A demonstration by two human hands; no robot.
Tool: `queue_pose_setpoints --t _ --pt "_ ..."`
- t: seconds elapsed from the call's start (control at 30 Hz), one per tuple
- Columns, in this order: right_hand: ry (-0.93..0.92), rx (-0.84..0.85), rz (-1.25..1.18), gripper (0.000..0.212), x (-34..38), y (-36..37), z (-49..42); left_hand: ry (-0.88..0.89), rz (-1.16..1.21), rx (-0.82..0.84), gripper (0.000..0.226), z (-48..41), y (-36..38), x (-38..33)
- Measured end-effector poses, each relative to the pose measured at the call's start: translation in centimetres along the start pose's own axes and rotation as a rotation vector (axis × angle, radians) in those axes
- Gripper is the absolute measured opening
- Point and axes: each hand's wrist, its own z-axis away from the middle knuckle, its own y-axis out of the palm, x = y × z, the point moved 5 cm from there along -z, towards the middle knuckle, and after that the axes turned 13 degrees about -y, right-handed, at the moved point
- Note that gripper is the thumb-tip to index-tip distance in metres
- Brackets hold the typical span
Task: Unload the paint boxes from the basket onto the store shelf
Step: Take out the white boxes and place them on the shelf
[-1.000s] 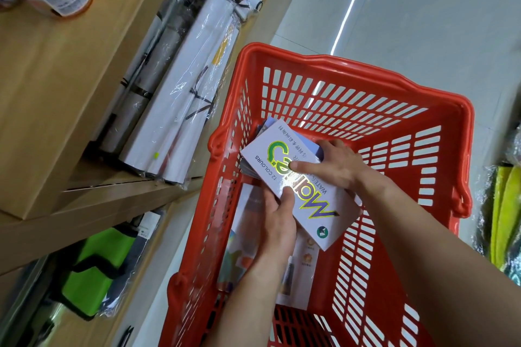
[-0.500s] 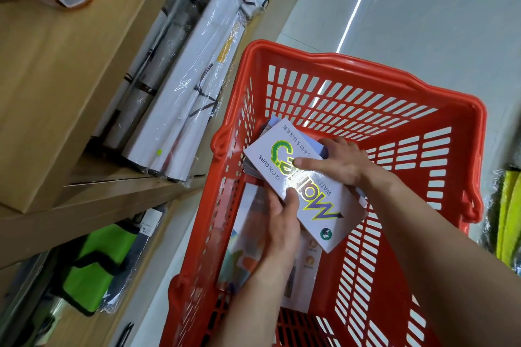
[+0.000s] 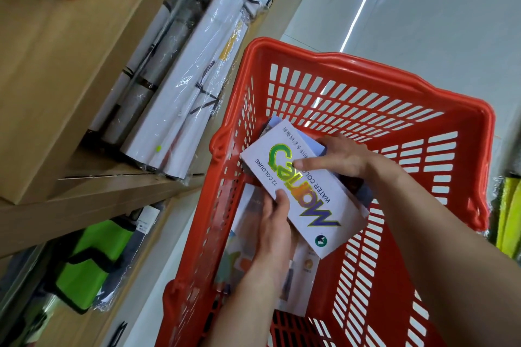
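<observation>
- Gripping the white paint box inside the red basket: left hand clasps its near-left edge, right hand its far-right edge.
- Likely light, stiff, glossy card; holding opposite long edges suits it.

The basket is red with a slotted grid pattern on its walls. The paint box is white with iridescent green-to-purple lettering, black print and a small green round mark. The shelf is tan wood, holding white rolls and a lime-green and black bag.
</observation>
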Motion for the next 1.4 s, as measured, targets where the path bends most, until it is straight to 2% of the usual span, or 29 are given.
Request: queue_pose_setpoints --t 0.1,0.17,0.27,0.33,0.43,0.53,0.63,0.77,0.83,0.93,1.0,1.07,1.13,1.3,1.4 --pt "-0.085 0.011 -0.107 0.062 0.7 0.6 0.9 -0.008 0.062 0.020 0.036 0.4 0.1 0.1" --pt "-0.126 -0.036 -0.136 0.053 1.5 0.8 1.9 0.000 0.085 0.027 0.042 1.1 0.5 -0.3" --pt "-0.137 -0.133 -0.124 0.064 2.7 0.8 3.7 0.012 0.083 0.013 0.059 2.2 0.5 -1.5" --pt "-0.113 -0.214 -0.178 0.072 3.1 0.9 5.4 0.034 0.034 -0.005 0.047 3.1 0.4 -2.4" --pt "-0.117 -0.344 -0.270 0.070 4.1 1.4 8.2 0.047 -0.004 0.025 0.031 5.0 0.2 -3.2" --pt "-0.161 -0.454 -0.314 0.065 5.7 2.0 11.3 0.099 -0.005 0.105 0.039 8.0 0.0 -4.1" --pt "-0.213 -0.515 -0.434 0.055 7.3 2.4 14.6 0.152 -0.104 0.174 0.051 11.6 -0.4 -4.9" --pt "-0.228 -0.507 -0.687 0.069 9.0 3.1 18.9 0.179 -0.229 0.149 0.073 16.9 -0.8 -5.3" --pt "-0.231 -0.529 -0.781 0.071 10.4 3.0 20.9 0.158 -0.230 0.141 0.063 19.6 -0.6 -5.4" --pt "-0.258 -0.553 -0.903 0.060 13.0 3.1 24.1 0.118 -0.213 0.162 0.045 23.9 0.5 -5.5" --pt "-0.301 -0.539 -0.969 0.054 14.8 3.0 26.2 0.125 -0.205 0.194 0.040 27.2 1.5 -5.7" --pt "-0.368 -0.525 -1.021 0.053 16.6 2.5 28.1 0.159 -0.205 0.214 0.045 30.4 2.3 -6.3" --pt "-0.460 -0.502 -1.042 0.056 18.8 1.9 30.0 0.214 -0.193 0.207 0.056 33.6 2.6 -6.9" --pt "-0.623 -0.411 -0.949 0.084 25.1 1.9 34.6 0.355 -0.141 0.182 0.072 42.0 1.4 -8.8" --pt "-0.724 -0.359 -0.936 0.079 29.2 3.0 37.3 0.428 -0.095 0.158 0.068 47.6 -0.5 -9.3"
